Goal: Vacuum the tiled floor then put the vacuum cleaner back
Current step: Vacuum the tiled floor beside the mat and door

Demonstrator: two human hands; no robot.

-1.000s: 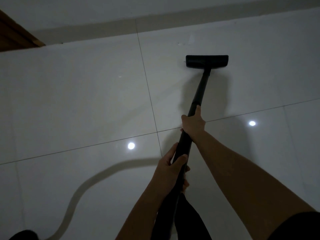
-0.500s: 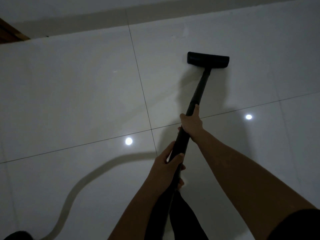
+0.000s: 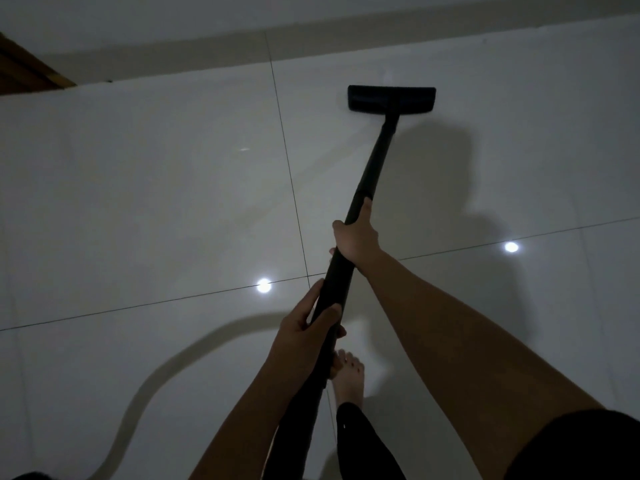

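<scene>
On the tiled floor (image 3: 145, 209): vacuum cleaner (image 3: 367, 181) held two-handed

Black nozzle (image 3: 391, 98) lies flat on the tiles near the wall (image 3: 207, 15). Right hand (image 3: 355, 237) is curled round the tube (image 3: 339, 278) mid-length; left hand (image 3: 304, 334) wraps it lower, nearer the body. One bare foot (image 3: 348, 379) stands beneath.

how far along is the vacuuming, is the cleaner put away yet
Not put away yet. In hand: the left hand and right hand both grip the black wand, its floor head flat on the tiled floor near the far wall. Done: how much floor is already covered cannot be told; no dirt shows either way. Left: any remaining floor, then putting it all back.
</scene>
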